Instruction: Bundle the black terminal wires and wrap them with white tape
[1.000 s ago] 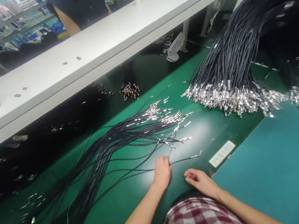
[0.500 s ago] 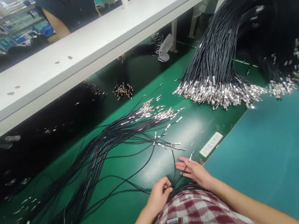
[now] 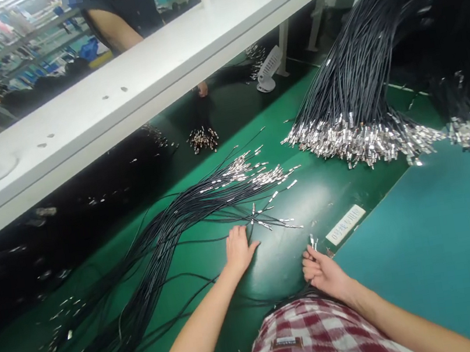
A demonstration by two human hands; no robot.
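Left hand (image 3: 240, 251) has gone from beside the lap up toward the loose cable bundle (image 3: 167, 227); right hand (image 3: 327, 274), palm open half a second ago, is now curled by the label (image 3: 346, 224). Bundle lies on the green tabletop (image 3: 284, 268), left of and beyond the left hand, which is clearly the nearer one. Long axis runs lower left to upper right, silver tips (image 3: 270, 176) at the far right end. Left hand: thumb spread wide from the fingers, over a single cable that passes beneath; can't tell if the fingertips grip it. Right hand: closed, holding silver cable ends (image 3: 313, 241) that poke up past the thumb. Counts: two own hands, one label, one white shelf (image 3: 183, 66), one loose bundle, at least two ends held. Cables in the bundle and in the big looped bundle (image 3: 359, 63) at right: too many, overlapping, uncountable.
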